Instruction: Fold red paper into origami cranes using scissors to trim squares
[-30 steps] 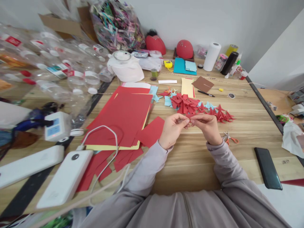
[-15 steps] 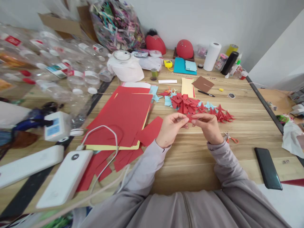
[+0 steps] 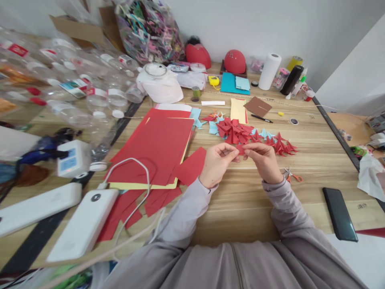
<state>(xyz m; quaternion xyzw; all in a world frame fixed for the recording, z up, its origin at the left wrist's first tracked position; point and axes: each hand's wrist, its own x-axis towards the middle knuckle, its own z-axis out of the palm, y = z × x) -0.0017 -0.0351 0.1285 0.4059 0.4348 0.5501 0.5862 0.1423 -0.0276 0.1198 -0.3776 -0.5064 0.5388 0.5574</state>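
left hand (image 3: pixel 215 163) and right hand (image 3: pixel 266 161), pinching red paper (image 3: pixel 240 149); fingertips slightly wider apart

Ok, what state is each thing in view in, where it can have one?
Left hand: pinching small red paper
Right hand: pinching it too
Phone: face up, screen dark
White power bank: cable plugged in
White meter: display lit
Paper roll: upright
Scissors: lying down, blade opening unclear

two hands (image 3: pixel 214 164), one phone (image 3: pixel 339 214)
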